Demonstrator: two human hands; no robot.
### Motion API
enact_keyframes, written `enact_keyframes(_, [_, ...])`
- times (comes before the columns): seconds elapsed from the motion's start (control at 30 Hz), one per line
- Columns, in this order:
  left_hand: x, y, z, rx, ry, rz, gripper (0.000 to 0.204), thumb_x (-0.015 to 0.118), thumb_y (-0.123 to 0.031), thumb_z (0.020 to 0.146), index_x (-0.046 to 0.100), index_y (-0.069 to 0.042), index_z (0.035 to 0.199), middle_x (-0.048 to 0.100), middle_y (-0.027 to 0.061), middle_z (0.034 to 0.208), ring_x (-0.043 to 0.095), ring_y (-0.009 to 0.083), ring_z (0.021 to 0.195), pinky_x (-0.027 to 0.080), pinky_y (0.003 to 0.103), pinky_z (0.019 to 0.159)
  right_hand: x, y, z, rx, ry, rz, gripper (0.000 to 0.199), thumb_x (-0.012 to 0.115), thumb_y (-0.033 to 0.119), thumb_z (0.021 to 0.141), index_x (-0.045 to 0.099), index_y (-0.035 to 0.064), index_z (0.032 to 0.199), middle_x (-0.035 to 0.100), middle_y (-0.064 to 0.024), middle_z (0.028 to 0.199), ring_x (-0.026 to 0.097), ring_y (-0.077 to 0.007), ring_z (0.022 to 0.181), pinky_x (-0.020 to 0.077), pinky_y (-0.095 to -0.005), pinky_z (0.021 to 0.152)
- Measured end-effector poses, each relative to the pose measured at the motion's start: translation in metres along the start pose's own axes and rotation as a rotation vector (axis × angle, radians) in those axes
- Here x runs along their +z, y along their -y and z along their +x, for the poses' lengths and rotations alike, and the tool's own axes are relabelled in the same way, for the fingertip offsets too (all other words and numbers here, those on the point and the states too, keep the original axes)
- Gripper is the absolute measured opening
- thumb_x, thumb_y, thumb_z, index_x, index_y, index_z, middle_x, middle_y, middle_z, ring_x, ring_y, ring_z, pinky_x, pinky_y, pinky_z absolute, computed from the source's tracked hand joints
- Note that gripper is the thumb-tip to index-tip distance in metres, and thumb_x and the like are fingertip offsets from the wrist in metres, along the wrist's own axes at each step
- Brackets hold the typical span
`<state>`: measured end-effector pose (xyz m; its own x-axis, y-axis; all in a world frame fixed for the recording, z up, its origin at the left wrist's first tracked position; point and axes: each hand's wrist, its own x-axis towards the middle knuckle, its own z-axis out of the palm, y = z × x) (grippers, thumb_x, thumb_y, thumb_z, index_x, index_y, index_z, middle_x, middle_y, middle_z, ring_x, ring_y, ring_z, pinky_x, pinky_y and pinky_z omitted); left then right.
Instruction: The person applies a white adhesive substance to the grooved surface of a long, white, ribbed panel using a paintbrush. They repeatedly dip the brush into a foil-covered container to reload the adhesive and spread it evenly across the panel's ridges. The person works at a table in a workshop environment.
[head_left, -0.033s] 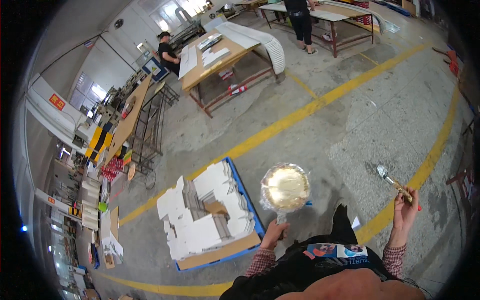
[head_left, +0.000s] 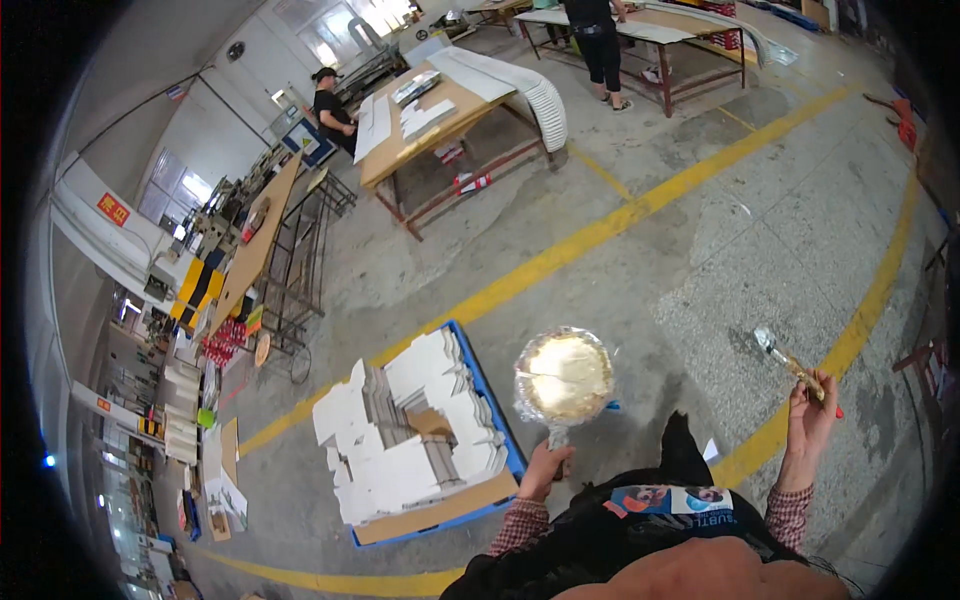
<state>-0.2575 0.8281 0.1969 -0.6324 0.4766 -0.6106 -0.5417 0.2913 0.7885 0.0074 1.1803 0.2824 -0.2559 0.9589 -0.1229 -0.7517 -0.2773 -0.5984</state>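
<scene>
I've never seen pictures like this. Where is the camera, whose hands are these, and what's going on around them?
There is no robot here: these are a person's own bare hands. A camera worn on the head looks down, and its very wide lens bends straight edges. The left hand grips the handle of a round, pan-like thing with clear film around it; its surface looks pale and shiny. The right hand holds a brush-like tool. On the floor, white cut-out pieces are stacked over a brown board, with a blue base beneath. Farther off, two other people stand by worktables.
</scene>
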Motion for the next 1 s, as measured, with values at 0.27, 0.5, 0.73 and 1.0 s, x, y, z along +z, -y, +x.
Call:
enact_keyframes(0.27, [0.086,-0.152,0.112,0.030,-0.017,-0.357,0.013,0.064,-0.015,0.084,0.058,-0.004,0.090,0.054,0.0019,0.064,0.052,0.0121,0.051,0.042,0.026,0.048,0.088,-0.029,0.238,0.077,0.037,-0.065,0.025,0.059,0.028,0.096,0.064,0.0043,0.091,0.065,-0.0118,0.100,0.062,-0.0146,0.076,0.0535,-0.0243,0.070])
enact_keyframes(0.5, [0.138,-0.262,0.237,0.113,-0.212,-0.261,0.019,0.065,-0.016,0.082,0.059,-0.002,0.093,0.055,0.0023,0.065,0.052,0.0121,0.051,0.042,0.026,0.048,0.195,-0.144,0.421,0.442,0.111,0.020,0.026,0.060,0.029,0.095,0.064,0.0046,0.089,0.066,-0.0118,0.094,0.063,-0.0185,0.073,0.0552,-0.0276,0.065])
enact_keyframes(0.73, [0.158,-0.379,0.425,0.102,-0.266,-0.307,0.018,0.064,-0.013,0.084,0.058,-0.002,0.096,0.056,0.0022,0.066,0.053,0.0121,0.051,0.044,0.025,0.046,0.315,-0.249,0.588,0.509,0.133,0.022,0.027,0.060,0.030,0.094,0.065,0.0040,0.089,0.068,-0.0136,0.092,0.064,-0.0186,0.070,0.0546,-0.0291,0.066])
enact_keyframes(1.0, [0.192,-0.546,0.642,0.132,-0.169,-0.363,0.018,0.064,-0.016,0.084,0.057,-0.003,0.095,0.055,0.0026,0.066,0.052,0.0119,0.051,0.041,0.024,0.046,0.430,-0.333,0.780,0.453,0.166,-0.055,0.027,0.059,0.030,0.095,0.064,0.0045,0.089,0.068,-0.0123,0.092,0.064,-0.0183,0.073,0.0543,-0.0292,0.066])
